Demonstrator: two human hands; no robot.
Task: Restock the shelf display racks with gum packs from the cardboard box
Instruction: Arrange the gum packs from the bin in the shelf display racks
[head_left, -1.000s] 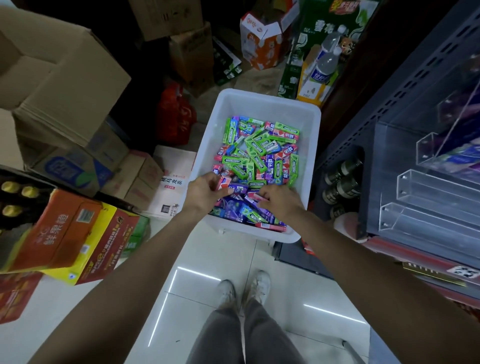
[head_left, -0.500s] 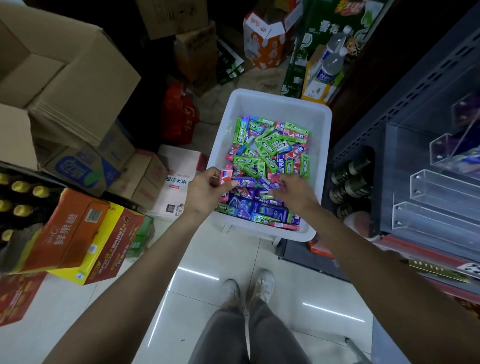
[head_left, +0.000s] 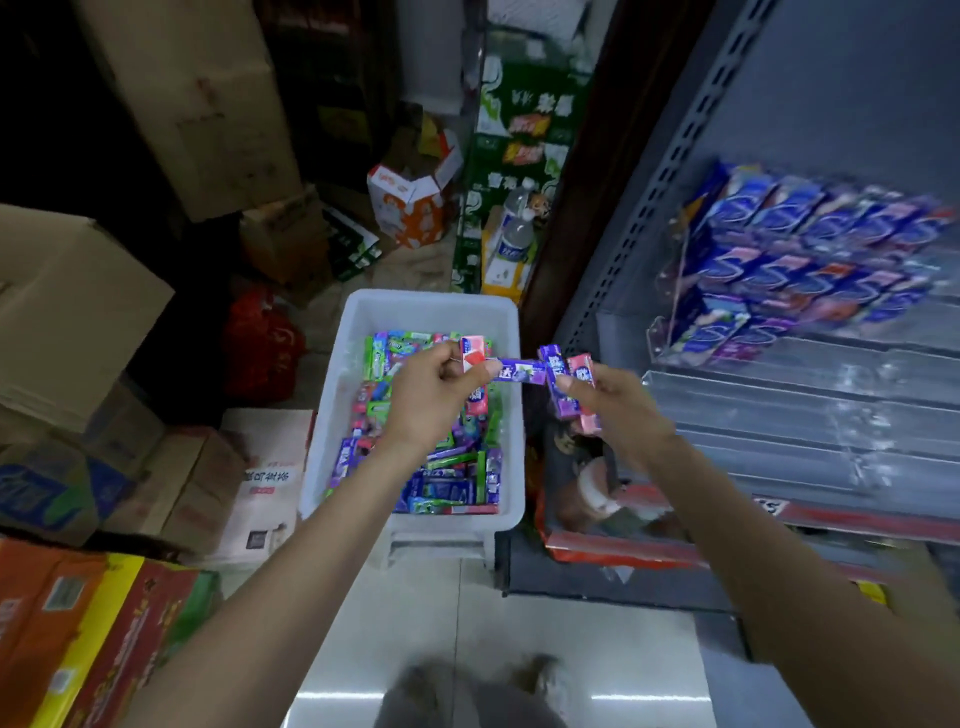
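A white plastic bin (head_left: 332, 415) on the floor holds several loose gum packs (head_left: 447, 483) in green, purple, blue and pink. My left hand (head_left: 431, 395) is raised above the bin and grips a pink pack (head_left: 471, 353) and a purple pack (head_left: 519, 372) that points to the right. My right hand (head_left: 613, 405) holds a purple pack (head_left: 558, 382) and a pink pack (head_left: 583, 389) upright, just right of the bin. Clear display racks (head_left: 779, 395) hang on the grey shelf at the right; the upper ones hold blue and purple gum packs (head_left: 810, 249), the lower ones look bare.
Cardboard boxes (head_left: 78, 312) pile up at the left, with orange and yellow cartons (head_left: 78, 634) near my left arm. Green drink cartons (head_left: 519, 156) and water bottles (head_left: 511, 234) stand behind the bin. A red-edged lower shelf (head_left: 649, 540) holds goods. White floor tiles (head_left: 519, 623) lie under my feet.
Both hands have lifted out of the bin with gum packs in them. My view has swung up and right, so the stocked upper racks show.
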